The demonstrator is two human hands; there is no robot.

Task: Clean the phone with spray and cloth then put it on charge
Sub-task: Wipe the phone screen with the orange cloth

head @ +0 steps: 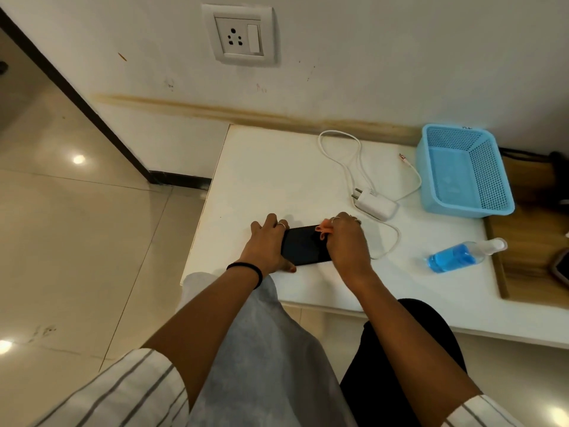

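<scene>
A: Phone (303, 246) lies flat on the white table (277, 167), near its front edge, screen dark and facing up.

B: Hands?

A: Left hand (267, 246) grips the phone's left end, fingers curled over the far edge, thumb at the near edge. Right hand (346, 241) has fingers bunched on an orange cloth (324, 231), pressing it to the screen's right part.

B: Other items: 1 charger (374, 202), 1 spray bottle (462, 255), both to the right.

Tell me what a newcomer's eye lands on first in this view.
First, the black phone lying flat near the white table's front edge: the left hand steadies it while the right hand works a small orange cloth on the screen. Next, the blue basket by the wall, and the spray bottle lying on its side.
</scene>
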